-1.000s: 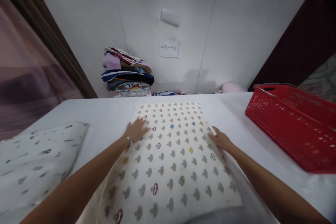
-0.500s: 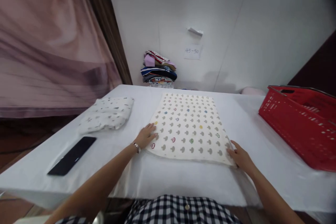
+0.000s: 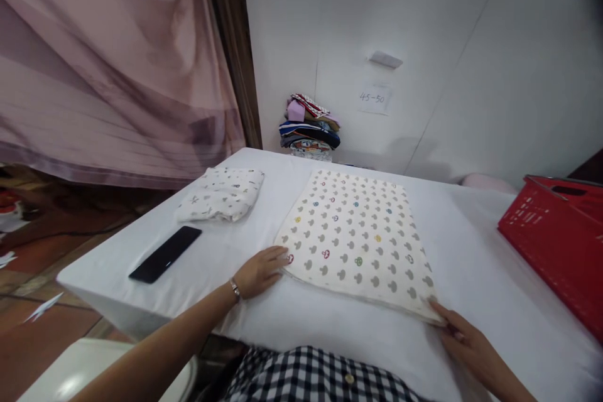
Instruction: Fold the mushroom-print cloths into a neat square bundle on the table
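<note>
A cream cloth (image 3: 353, 235) printed with grey mushrooms, a few of them coloured, lies spread flat in front of me. My left hand (image 3: 258, 271), a bracelet at its wrist, rests at the cloth's near left corner with its fingers stretched out over the edge. At the near right corner, my right hand (image 3: 464, 338) has its thumb and fingers closed on the cloth's edge. Part of the right fingers is hidden.
A white-covered table (image 3: 292, 320) carries a folded white patterned cloth (image 3: 223, 193) and a black phone (image 3: 166, 254) at left. A red basket (image 3: 556, 245) stands at right. Folded fabrics (image 3: 309, 129) are stacked by the wall, and a white stool (image 3: 80, 367) is below left.
My left hand has slid down the cloth's left edge to the near corner. The right hand has moved to the near right corner and closed on it. The view has turned left.
</note>
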Available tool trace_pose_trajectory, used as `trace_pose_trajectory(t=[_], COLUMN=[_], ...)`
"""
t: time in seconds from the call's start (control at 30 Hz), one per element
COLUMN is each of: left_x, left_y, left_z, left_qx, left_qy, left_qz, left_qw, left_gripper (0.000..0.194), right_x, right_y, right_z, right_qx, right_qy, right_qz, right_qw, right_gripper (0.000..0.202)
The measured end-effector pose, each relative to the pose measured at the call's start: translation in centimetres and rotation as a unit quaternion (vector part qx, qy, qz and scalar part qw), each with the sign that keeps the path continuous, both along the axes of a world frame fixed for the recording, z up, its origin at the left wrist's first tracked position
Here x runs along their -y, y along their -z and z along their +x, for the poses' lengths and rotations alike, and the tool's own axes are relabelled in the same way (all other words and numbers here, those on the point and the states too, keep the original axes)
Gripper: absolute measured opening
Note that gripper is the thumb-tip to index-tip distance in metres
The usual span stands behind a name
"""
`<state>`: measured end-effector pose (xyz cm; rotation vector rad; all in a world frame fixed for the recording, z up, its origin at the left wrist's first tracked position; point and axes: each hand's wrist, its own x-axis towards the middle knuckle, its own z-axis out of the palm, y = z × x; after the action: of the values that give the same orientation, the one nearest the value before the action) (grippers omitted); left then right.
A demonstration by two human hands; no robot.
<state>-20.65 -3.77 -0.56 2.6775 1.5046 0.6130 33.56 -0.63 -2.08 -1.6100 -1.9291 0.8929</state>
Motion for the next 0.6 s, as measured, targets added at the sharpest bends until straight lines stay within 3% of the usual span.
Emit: trace_pose_trajectory(t=[0.13, 0.23, 0.3, 0.43, 0.6], left_x=[-0.4, -0.9, -1.3, -1.9, -1.8], left_y=[-0.2, -0.7, -1.1, -1.9, -1.9], left_z=[0.0, 0.1, 0.4, 0.8, 0.8], left_qx=[-0.037, -0.071, -0.087, -0.089, -0.069], left_qy=[-0.011, -0.017, -0.017, -0.002, 0.018], left_qz=[0.044, 0.064, 0.068, 0.079, 0.089], left_qw=[0.998, 0.995, 0.994, 0.993, 0.993], left_gripper=[0.042, 0.039, 0.034, 0.028, 0.036], right_x=[-0.2, -0.3, -0.4, -0.3, -0.3], right_y=[0.7, 1.1, 1.3, 1.6, 1.1], right_z=[0.5, 0.4, 0.2, -0.4, -1.4], right_qx=[0.117, 0.194, 0.211, 0.214, 0.213], right_qy=[-0.043, -0.029, -0.063, -0.105, -0.115], right_qz=[0.104, 0.234, 0.294, 0.333, 0.361], right_qw=[0.987, 0.952, 0.93, 0.913, 0.9], right_gripper=[0.05, 0.05, 0.058, 0.07, 0.069])
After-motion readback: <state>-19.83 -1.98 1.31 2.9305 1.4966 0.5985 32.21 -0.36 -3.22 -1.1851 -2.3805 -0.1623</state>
